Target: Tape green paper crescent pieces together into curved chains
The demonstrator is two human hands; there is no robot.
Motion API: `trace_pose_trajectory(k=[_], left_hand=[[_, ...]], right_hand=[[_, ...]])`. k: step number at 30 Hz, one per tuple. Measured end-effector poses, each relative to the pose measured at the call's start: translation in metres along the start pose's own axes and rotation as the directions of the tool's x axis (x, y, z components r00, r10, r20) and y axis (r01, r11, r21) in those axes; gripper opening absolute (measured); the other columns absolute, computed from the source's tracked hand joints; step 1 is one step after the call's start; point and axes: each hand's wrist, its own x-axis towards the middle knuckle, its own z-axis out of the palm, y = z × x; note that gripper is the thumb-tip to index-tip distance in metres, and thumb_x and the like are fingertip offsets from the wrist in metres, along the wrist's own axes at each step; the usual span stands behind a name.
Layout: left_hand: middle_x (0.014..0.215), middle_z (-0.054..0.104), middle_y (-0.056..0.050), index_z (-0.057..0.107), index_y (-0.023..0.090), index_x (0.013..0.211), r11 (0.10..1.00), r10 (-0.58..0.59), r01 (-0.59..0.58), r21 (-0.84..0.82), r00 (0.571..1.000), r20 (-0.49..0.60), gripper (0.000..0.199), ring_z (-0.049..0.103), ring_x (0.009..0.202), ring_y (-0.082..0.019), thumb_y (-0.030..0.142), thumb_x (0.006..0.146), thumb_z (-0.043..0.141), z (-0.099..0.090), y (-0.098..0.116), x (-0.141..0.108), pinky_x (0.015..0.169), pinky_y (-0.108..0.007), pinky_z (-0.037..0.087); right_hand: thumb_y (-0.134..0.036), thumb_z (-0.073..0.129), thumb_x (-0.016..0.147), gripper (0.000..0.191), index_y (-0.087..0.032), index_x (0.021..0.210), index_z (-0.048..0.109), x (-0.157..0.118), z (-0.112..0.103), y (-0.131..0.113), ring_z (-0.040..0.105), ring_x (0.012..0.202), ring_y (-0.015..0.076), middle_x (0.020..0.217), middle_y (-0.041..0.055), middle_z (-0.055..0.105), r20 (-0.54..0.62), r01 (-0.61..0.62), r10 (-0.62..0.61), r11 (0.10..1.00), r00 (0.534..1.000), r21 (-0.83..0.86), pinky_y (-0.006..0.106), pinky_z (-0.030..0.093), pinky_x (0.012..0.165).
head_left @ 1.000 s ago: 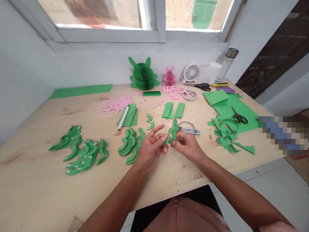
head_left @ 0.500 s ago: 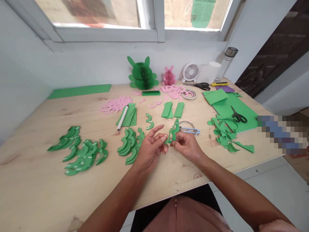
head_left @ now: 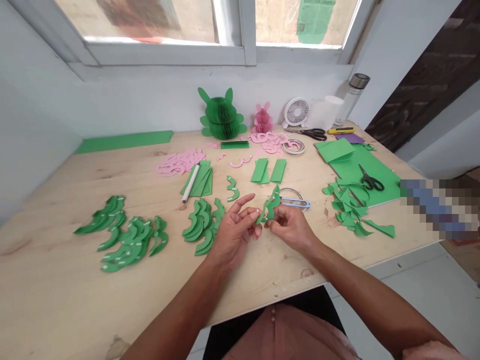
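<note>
Between my two hands is a wavy green paper cutout (head_left: 273, 202), held up off the table. My left hand (head_left: 240, 225) pinches its left edge between thumb and fingers, with the index finger stretched out. The fingers of my right hand (head_left: 288, 225) are closed on its lower right side. Just behind my right hand lie a light-blue utility knife (head_left: 294, 202) and a roll of tape (head_left: 290, 192). A single green wavy piece with white strips (head_left: 232, 189) lies beyond my left hand. Left of that hand is a pile of green cutouts (head_left: 202, 225).
More green cutouts with white strips (head_left: 131, 242) lie at left. A white marker (head_left: 191, 182) rests on green rectangles. Pink cutouts (head_left: 182, 162) lie behind. Green scraps (head_left: 347, 205) and black-handled scissors (head_left: 371, 181) are at right. A green paper honeycomb figure (head_left: 222, 117) stands near the wall.
The green cutout between my hands has shifted and tilted slightly to the right. Both hands keep nearly the same place and hold.
</note>
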Motion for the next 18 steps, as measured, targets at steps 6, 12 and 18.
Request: trace_pose_trajectory(k=[6,12,18], left_hand=[[0.072,0.064,0.001,0.052,0.019,0.116,1.000,0.002,-0.002,0.001,1.000,0.002,0.055,0.050,0.044,-0.006,0.021,0.066,0.075,0.0000,-0.0001,-0.0001,0.042,-0.019,0.037],[0.072,0.064,0.001,0.052,0.019,0.116,1.000,0.006,-0.006,-0.007,1.000,-0.005,0.057,0.051,0.044,-0.006,0.021,0.065,0.076,-0.0003,0.0000,0.0001,0.043,-0.019,0.038],[0.073,0.064,0.001,0.052,0.019,0.116,1.000,0.005,-0.005,-0.019,1.000,-0.024,0.058,0.051,0.045,-0.007,0.019,0.063,0.077,-0.0004,0.0011,0.0003,0.042,-0.019,0.037]], right_hand=[[-0.017,0.057,0.069,0.006,-0.019,0.063,0.056,-0.0006,-0.0001,-0.0009,0.049,0.057,0.0122,0.056,-0.0019,0.052,0.000,0.004,-0.004,1.000,1.000,-0.009,0.023,0.037,0.051],[-0.019,0.056,0.069,0.008,-0.019,0.062,0.052,-0.0006,-0.0003,-0.0038,0.046,0.057,0.0116,0.056,-0.0027,0.048,0.008,0.001,-0.001,1.000,1.000,0.004,0.023,0.035,0.050],[-0.020,0.054,0.072,0.018,-0.019,0.059,0.042,0.0001,-0.0010,-0.0074,0.035,0.054,0.0084,0.056,-0.0049,0.035,0.014,0.035,-0.035,0.999,0.999,0.018,0.021,0.029,0.048]])
